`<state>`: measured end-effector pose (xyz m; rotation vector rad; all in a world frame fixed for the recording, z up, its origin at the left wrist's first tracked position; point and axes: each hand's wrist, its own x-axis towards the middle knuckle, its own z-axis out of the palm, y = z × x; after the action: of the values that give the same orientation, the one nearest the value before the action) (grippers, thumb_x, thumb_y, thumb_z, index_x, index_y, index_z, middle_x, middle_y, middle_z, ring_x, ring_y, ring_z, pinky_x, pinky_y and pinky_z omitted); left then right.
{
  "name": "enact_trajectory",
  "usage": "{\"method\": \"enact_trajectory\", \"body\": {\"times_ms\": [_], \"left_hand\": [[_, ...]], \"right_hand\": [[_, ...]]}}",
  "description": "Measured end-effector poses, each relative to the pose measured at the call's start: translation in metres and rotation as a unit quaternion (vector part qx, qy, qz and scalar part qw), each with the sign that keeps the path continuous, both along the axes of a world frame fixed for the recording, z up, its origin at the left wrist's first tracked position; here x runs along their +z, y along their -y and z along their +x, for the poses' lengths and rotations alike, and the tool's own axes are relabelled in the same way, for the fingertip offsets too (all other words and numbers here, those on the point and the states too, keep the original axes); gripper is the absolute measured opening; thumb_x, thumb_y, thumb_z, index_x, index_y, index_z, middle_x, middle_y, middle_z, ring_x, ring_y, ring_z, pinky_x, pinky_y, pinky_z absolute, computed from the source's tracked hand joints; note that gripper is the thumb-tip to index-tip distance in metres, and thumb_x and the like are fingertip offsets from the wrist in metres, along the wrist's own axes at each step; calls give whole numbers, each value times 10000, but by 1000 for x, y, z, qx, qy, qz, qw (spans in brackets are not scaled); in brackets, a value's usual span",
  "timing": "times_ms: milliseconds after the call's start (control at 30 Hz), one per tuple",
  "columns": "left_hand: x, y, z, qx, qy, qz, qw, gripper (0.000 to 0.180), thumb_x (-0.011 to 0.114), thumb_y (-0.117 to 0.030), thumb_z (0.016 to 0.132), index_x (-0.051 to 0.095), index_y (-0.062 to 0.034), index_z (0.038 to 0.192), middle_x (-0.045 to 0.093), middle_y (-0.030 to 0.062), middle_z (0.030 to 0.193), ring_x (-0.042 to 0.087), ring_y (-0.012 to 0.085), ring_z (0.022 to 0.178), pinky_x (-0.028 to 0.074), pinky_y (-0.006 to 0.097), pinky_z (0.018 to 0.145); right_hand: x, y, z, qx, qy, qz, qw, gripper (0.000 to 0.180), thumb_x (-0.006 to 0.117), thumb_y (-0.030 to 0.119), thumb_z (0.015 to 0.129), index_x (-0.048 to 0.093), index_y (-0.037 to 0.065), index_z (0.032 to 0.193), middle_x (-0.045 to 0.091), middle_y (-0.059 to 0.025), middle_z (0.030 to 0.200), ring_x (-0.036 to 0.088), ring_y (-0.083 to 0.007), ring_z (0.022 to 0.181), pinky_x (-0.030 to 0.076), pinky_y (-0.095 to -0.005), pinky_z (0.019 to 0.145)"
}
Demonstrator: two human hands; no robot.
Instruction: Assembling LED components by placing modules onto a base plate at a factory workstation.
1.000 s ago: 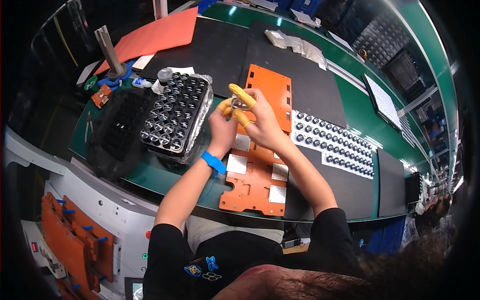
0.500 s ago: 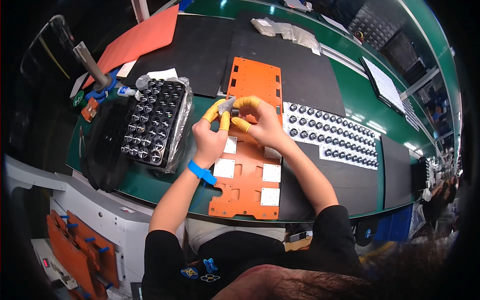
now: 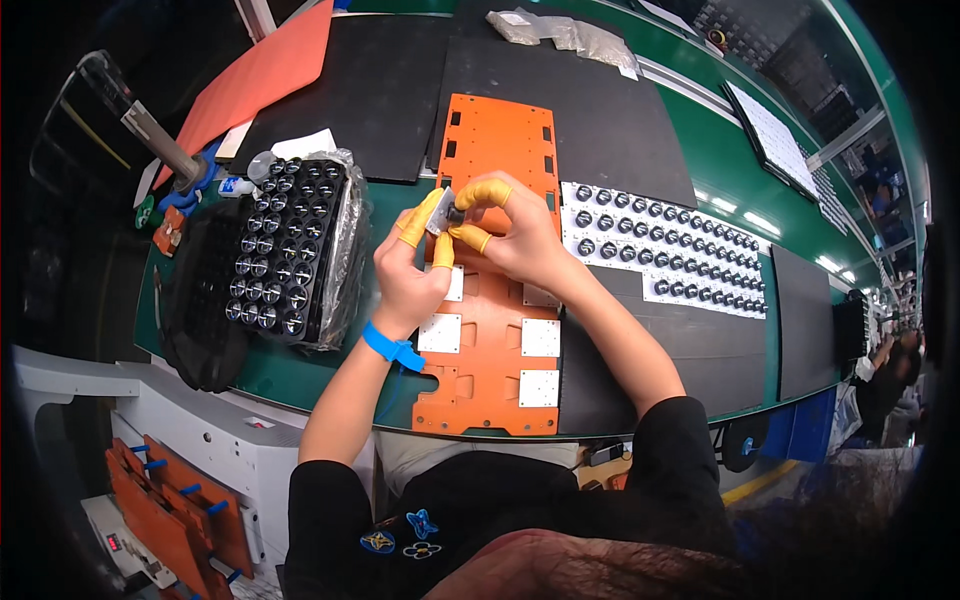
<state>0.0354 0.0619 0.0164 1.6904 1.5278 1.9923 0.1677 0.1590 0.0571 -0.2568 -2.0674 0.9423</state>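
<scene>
Above the orange fixture board (image 3: 490, 385), my left hand (image 3: 410, 272) pinches a small square grey-white plate (image 3: 438, 213) by its edges, tilted up. My right hand (image 3: 522, 238) closes thumb and fingers round a small black round part (image 3: 456, 215), which is against the plate's face; whether it is seated there I cannot tell. Yellow finger cots cover the fingertips of both hands, and a blue strap (image 3: 391, 348) circles my left wrist. Several square white plates (image 3: 540, 338) lie in the board's recesses, some partly hidden under my hands.
At left stands a black tray of shiny round lens parts (image 3: 290, 240) in clear plastic wrap. To the right, white plates with black round parts (image 3: 660, 240) lie in rows on black matting (image 3: 650, 330). Plastic bags (image 3: 560, 35) lie at the far side; an orange-red sheet (image 3: 255, 85) leans far left.
The view has shifted slightly. The plate has turned more edge-on, and my right fingers have drawn closer round the black part against it. Both hands keep their hold.
</scene>
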Motion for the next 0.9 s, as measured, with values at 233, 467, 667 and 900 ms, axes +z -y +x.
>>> {"method": "enact_trajectory", "body": {"times_ms": [233, 467, 667, 900], "left_hand": [[0, 2, -4, -16, -31, 7, 999, 427, 591, 53, 785, 613, 35, 1211, 637, 144, 1015, 631, 238, 865, 516, 303, 756], [7, 7, -1, -27, -35, -28, 999, 373, 588, -22, 842, 601, 82, 1200, 636, 145, 1038, 623, 222, 955, 493, 313, 854], [1, 1, -2, 6, -53, 22, 998, 358, 685, -45, 809, 647, 34, 1156, 641, 120, 899, 605, 201, 759, 501, 292, 669], [-10, -2, -1, 12, 27, 24, 999, 325, 680, -34, 850, 630, 42, 1163, 659, 127, 993, 660, 194, 885, 529, 282, 732]], "right_hand": [[1, 4, 0, -9, 0, 19, 1000, 269, 756, -57, 733, 606, 9, 947, 599, -80, 961, 607, -152, 789, 525, -274, 718], [-1, 6, 0, -9, 2, 35, 999, 268, 747, -67, 734, 632, 4, 966, 602, -78, 961, 607, -151, 783, 525, -274, 711], [-1, 7, 0, 2, 5, 13, 1000, 260, 730, -69, 749, 638, 7, 979, 604, -67, 956, 598, -141, 785, 530, -268, 704], [-3, 4, -4, 0, 23, -29, 999, 391, 724, -54, 770, 600, 21, 1133, 573, -72, 1006, 580, -136, 788, 521, -267, 737]]}}
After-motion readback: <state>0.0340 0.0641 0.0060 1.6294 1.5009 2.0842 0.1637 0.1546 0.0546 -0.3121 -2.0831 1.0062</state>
